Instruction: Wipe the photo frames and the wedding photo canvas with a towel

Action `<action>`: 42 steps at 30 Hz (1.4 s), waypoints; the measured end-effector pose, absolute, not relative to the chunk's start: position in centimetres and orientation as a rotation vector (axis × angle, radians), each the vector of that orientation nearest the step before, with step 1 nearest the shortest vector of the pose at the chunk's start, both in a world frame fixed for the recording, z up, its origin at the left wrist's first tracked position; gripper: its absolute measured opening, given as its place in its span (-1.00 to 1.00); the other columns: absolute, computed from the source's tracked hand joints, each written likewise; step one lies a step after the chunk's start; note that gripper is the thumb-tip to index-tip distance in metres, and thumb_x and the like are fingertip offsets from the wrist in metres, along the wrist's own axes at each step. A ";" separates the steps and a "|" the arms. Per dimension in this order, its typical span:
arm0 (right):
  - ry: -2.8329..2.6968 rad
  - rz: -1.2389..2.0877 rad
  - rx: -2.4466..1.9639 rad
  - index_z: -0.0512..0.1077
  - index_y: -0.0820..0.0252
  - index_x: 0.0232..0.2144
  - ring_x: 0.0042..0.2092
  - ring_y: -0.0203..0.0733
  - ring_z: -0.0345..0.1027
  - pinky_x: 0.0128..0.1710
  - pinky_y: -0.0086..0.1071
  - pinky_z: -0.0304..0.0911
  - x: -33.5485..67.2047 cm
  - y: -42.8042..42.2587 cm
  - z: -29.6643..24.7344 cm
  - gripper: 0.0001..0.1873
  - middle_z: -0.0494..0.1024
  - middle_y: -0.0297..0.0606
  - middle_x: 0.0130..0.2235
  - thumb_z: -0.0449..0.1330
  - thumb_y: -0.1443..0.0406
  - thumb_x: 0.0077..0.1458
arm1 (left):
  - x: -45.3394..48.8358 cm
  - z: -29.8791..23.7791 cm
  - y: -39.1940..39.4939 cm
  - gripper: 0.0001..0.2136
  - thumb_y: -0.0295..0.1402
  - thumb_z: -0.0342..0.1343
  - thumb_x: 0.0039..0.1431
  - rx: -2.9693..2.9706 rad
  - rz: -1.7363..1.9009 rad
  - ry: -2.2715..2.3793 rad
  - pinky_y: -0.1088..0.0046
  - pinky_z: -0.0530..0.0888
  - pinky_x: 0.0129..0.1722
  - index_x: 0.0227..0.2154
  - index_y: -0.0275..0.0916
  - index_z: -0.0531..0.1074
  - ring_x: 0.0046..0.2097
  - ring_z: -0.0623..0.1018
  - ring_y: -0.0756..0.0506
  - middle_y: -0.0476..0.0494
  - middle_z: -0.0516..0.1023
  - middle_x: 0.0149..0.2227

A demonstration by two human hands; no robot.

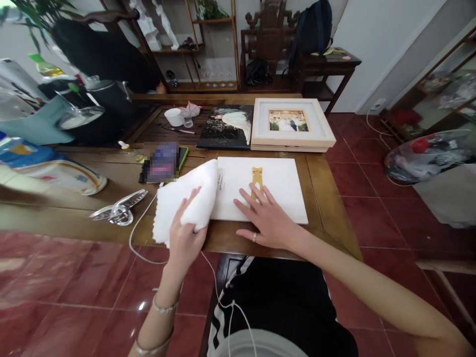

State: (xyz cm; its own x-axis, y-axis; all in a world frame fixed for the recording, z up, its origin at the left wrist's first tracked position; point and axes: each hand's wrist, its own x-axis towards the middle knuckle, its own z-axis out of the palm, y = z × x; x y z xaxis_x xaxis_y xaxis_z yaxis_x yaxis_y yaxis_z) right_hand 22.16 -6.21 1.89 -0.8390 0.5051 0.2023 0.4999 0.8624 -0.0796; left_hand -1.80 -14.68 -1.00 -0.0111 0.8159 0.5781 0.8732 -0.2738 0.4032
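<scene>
My left hand [188, 235] grips a white cloth [199, 193], with the fingers closed into its folds. Part of the cloth spreads over the table to the left, and its right edge meets a white, flat, book-like panel [282, 183]. On the panel is a tan cat-shaped figure [257, 174]; I cannot tell if it is printed or a separate piece. My right hand [267, 218], a ring on one finger, rests with fingers spread over the panel's lower middle. Its fingertips cover part of the figure. Small dark print shows near the panel's left side.
Behind the panel lie a framed photo in a pale wooden box frame [316, 121] and a dark photo panel [208, 131]. Left of the cloth are a phone [163, 163], a metal clip-like tool [121, 208] and a white cable [132, 238]. A white cup [174, 117] stands farther back.
</scene>
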 end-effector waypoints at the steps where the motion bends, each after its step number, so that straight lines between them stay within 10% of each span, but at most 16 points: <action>1: -2.818 0.043 -0.794 0.11 0.29 0.34 0.41 0.36 -0.26 0.32 0.28 -0.17 21.8 -6.7 1.7 -0.18 0.06 0.08 0.39 -0.01 -0.13 0.24 | -1.6 -1.1 -14.6 -0.83 -0.58 0.06 0.11 -2.140 -1.162 -1.802 0.02 0.37 0.24 -0.45 -0.19 0.46 0.29 0.34 -0.30 -0.24 0.45 0.19; 7: -2.825 0.047 -0.780 0.13 0.37 0.32 0.39 0.47 -0.24 0.29 0.36 -0.15 23.1 -9.1 1.3 0.01 0.07 0.21 0.37 0.02 -0.27 0.11 | -1.2 -0.8 -14.4 -0.78 -0.66 0.01 0.04 -2.170 -1.190 -1.640 -0.03 0.36 0.25 -0.57 -0.21 0.35 0.30 0.32 -0.29 -0.24 0.27 0.31; 16: -2.701 -0.483 -0.613 0.43 0.38 0.08 0.23 0.44 0.22 0.10 0.28 0.32 27.5 -13.9 0.8 -0.59 0.45 0.09 0.17 0.16 0.44 0.16 | -1.0 -1.2 -14.7 -0.69 -0.73 0.00 -0.01 -2.070 -1.313 -1.569 0.03 0.49 0.15 -0.66 -0.21 0.14 0.25 0.40 -0.26 -0.20 0.37 0.25; 30: -2.503 -0.555 -0.360 0.50 0.19 -0.13 -0.03 -0.01 0.55 -0.24 -0.25 0.54 32.9 -8.3 11.4 -0.69 0.67 -0.08 -0.15 -0.02 0.41 0.25 | -2.2 2.5 -17.9 -0.71 -0.58 -0.01 0.18 -2.549 -0.853 -1.864 -0.14 0.28 0.28 -0.63 -0.23 0.35 0.30 0.31 -0.31 -0.22 0.36 0.26; 34: -2.185 -0.564 -0.962 0.54 0.08 -0.31 -0.55 -0.18 0.48 -0.68 -0.34 0.19 31.5 -5.4 16.4 -0.71 0.60 -0.29 -0.53 0.12 0.08 0.26 | -3.1 5.1 -18.4 -0.90 -0.34 0.21 0.19 -2.669 -1.104 -1.983 -0.05 0.33 0.26 -0.43 -0.15 0.57 0.25 0.39 -0.33 -0.11 0.33 0.29; 42: -1.422 0.742 -1.111 0.56 0.06 -0.48 -0.19 0.04 0.56 -0.49 -0.24 0.26 24.4 2.9 18.5 -0.70 0.67 -0.27 -0.34 0.22 0.02 0.08 | -1.7 6.8 -14.1 -0.23 0.13 0.16 0.12 -2.460 -1.994 -1.876 0.07 0.52 0.11 0.33 0.00 0.08 0.24 0.41 -0.35 -0.29 0.30 0.29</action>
